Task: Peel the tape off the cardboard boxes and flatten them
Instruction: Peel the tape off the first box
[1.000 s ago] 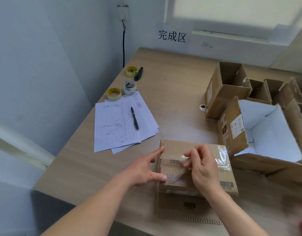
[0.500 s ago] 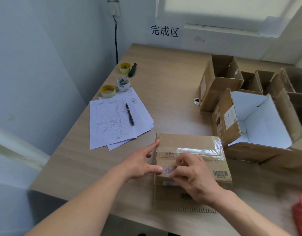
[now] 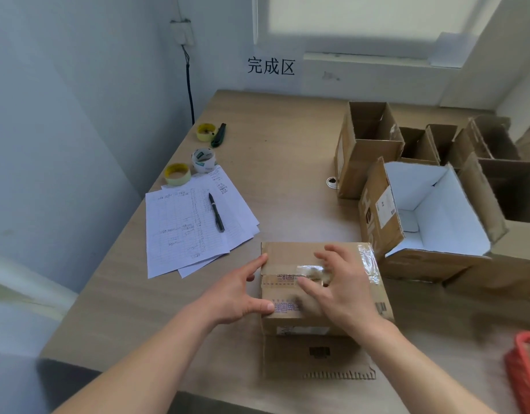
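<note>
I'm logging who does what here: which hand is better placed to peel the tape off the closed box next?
Probably the right hand: it lies on top of the closed box, fingers over the clear tape along the seam. The left hand rests at the box's left edge, seemingly steadying it.

right hand: fingertips motion-blurred; can't tell if pinching tape
box: top partly hidden under hand
red basket: cut off at right edge, blurred
far-right boxes: cut by edge
</note>
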Motion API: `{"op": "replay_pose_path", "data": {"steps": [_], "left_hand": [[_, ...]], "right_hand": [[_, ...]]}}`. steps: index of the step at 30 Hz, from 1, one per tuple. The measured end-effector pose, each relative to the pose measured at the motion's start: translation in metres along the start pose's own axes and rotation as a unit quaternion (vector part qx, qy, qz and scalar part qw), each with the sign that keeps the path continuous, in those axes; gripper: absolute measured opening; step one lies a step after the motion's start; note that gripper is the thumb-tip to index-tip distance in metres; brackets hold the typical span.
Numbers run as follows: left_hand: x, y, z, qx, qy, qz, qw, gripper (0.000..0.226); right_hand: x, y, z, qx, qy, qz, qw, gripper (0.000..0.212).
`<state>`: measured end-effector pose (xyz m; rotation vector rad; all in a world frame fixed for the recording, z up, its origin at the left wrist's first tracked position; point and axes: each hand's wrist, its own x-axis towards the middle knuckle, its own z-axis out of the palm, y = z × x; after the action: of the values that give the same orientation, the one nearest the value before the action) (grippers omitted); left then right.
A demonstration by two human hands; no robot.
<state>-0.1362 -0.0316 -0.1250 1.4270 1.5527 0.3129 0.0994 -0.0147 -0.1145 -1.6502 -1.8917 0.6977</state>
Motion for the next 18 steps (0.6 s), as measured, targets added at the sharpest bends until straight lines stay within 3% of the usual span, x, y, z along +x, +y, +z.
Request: {"op": "replay_pose_path", "data": {"steps": [2,5,10,15,18], "left_hand": [[0.002,0.001,0.0,0.005,0.003,0.0,1.0,0.111],[0.003,0.002,0.0,0.018,0.008,0.0,1.0,0.111],[-0.001,0.003,0.004,0.018,0.024,0.001,1.0,0.109],[-0.006,0.007,0.006,0.05,0.038,-0.006,0.998,0.11],[-0.007,0.012,0.009,0.068,0.042,-0.005,0.997,0.11]], "right_hand": [[0.001,-0.003,0.01,-0.11,0.021,-0.023,0.993,0.056],[0.003,0.003,0.016,-0.197,0.042,-0.047,0.978,0.044],[0.0,0.005,0.013,-0.162,0.048,-0.098,0.981,0.024],[0.003,0.029,-0.023,0.049,0.077,0.037,0.995,0.004],[-0.008,0.036,-0.028,0.0,0.104,0.052,0.993,0.006]]}}
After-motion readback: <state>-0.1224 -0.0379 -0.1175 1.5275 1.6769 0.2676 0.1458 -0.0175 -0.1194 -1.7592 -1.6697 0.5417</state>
